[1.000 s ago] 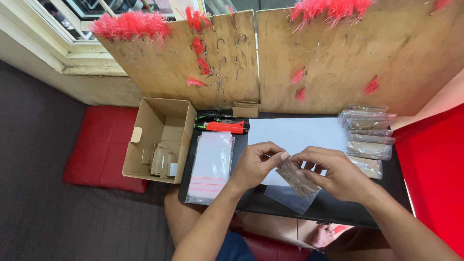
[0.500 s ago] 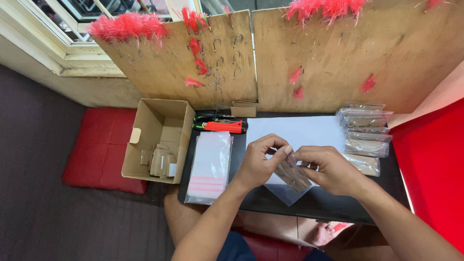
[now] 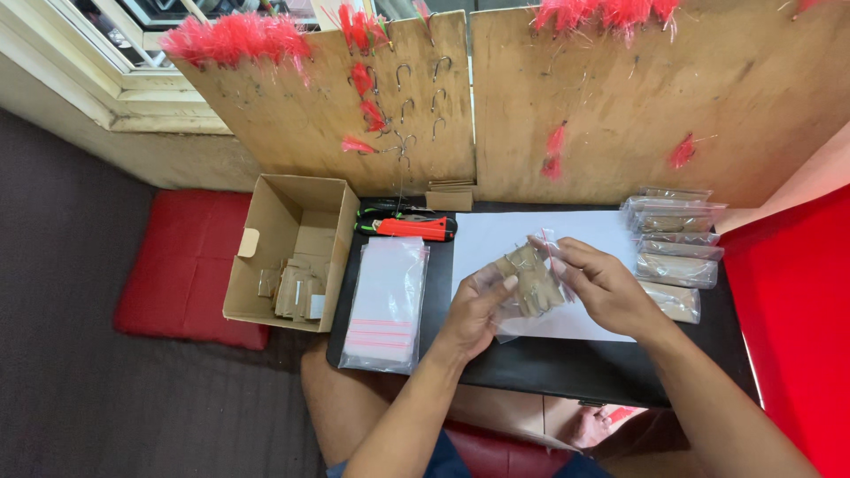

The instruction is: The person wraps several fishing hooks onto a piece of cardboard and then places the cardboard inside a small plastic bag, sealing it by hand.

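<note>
Clear plastic bag [image 3: 529,285] with brown card pieces inside is held above the white sheet [image 3: 567,243], gripped at its edges by both the left hand [image 3: 474,312] and the right hand [image 3: 604,285].

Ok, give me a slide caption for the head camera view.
Both hands, left hand and right hand, hold a clear zip bag of brown cards above white paper.

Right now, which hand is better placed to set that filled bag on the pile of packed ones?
Probably the right hand: it grips the bag on the side facing the pile, which lies just beyond it. The left hand holds the far side.
</note>
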